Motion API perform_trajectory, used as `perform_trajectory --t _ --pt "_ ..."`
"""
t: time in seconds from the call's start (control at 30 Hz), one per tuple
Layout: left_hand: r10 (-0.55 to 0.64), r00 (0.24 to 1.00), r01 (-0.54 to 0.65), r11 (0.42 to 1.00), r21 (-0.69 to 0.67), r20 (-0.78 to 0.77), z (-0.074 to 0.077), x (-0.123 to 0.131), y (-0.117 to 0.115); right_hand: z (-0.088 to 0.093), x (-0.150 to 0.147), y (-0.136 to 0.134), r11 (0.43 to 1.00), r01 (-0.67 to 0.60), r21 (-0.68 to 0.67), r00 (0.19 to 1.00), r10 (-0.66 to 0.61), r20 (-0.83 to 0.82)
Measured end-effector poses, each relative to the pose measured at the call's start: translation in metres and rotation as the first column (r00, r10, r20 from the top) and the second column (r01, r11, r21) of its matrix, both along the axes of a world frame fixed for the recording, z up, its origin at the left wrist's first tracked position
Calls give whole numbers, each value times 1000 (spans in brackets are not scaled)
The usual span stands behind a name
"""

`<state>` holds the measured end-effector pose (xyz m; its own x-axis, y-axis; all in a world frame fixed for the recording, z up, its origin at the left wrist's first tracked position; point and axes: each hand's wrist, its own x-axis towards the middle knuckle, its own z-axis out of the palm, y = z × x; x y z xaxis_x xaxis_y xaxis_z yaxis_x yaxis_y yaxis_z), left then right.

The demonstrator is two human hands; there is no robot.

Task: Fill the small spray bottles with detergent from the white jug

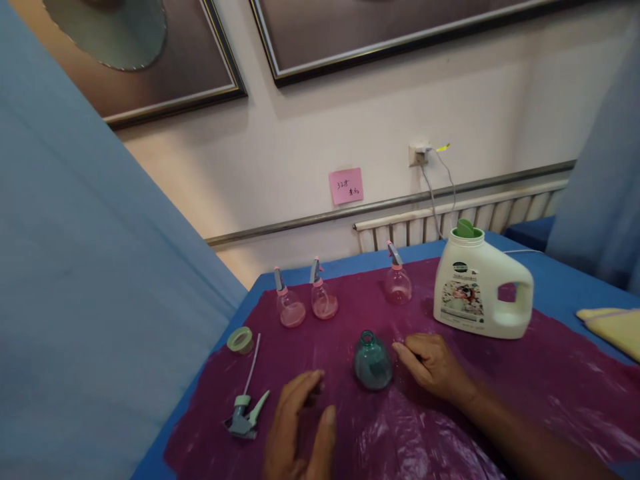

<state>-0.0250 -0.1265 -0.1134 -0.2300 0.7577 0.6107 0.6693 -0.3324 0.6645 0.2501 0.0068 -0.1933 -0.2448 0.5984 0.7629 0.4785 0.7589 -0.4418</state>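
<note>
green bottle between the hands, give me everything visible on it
The green bottle is small, round-bellied, translucent teal, plastic by its look. It stands upright on the purple plastic sheet, neck open with no sprayer fitted. Contents cannot be told. The right hand rests beside it, fingertips at or very near its side; the left hand lies apart, lower left.

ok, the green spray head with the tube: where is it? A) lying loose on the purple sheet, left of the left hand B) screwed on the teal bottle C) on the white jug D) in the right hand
A: the spray head lies on the purple sheet beside the left hand; the teal bottle stands open-necked.
</note>
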Motion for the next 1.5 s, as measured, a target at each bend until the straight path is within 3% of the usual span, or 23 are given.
perform_trajectory --t 0.07,0.17,0.27,0.37,0.47,0.57,0.87,1.13,1.5 --pt "-109 994 109 994 -29 23 8 8 22 -1 0 1 1000 7 8 1000 -7 -1" --pt "-136 983 142 989 -39 126 11 17 55 0 1 2 999 24 34 999 -23 -22" --pt "-173 972 193 974 -118 161 -2 19 81 4 1 1 999 42 30 997 -40 -62" --pt "-239 966 252 956 -147 100 -26 13 94 10 0 -3 999 18 -46 995 -23 -95" --pt "-258 965 261 950 -173 37 -47 6 97 13 1 -7 991 -40 -131 991 23 -129" --pt "-295 956 291 937 -196 8 -54 5 96 11 3 -8 987 -39 -157 989 16 -146" --pt "-472 882 462 867 -189 -10 -46 14 93 6 2 -12 975 -142 -172 988 128 -89" --pt "-489 871 469 857 -213 -47 -50 22 93 11 10 -13 954 -146 -262 989 138 -48" --pt "-505 863 492 852 -178 -32 -49 28 95 10 13 -12 950 -173 -259 985 167 -47"
